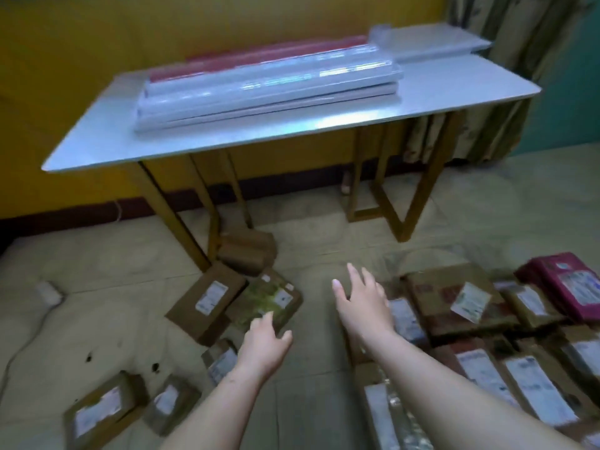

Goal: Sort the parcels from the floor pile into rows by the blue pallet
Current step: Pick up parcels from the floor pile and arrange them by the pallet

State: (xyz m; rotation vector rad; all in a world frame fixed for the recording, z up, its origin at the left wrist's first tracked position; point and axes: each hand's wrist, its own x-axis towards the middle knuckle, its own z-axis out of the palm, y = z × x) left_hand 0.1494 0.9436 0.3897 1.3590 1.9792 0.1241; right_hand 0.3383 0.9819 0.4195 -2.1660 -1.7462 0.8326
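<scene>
Head view, looking down at a tiled floor (97,271) in front of a white-topped table (227,138) on gold-coloured legs, which bears a stack of flat wrapped packs (269,89). Both bare forearms reach forward. The left hand (264,345), fingers loosely extended, is at the near edge of a greenish parcel (271,295) lying beside a brown labelled box (207,298). The right hand (362,300), fingers spread and straight, is over the left edge of a close-packed group of labelled parcels (480,352), including a large brown carton (454,297) and a magenta packet (571,284). Image blurred.
</scene>
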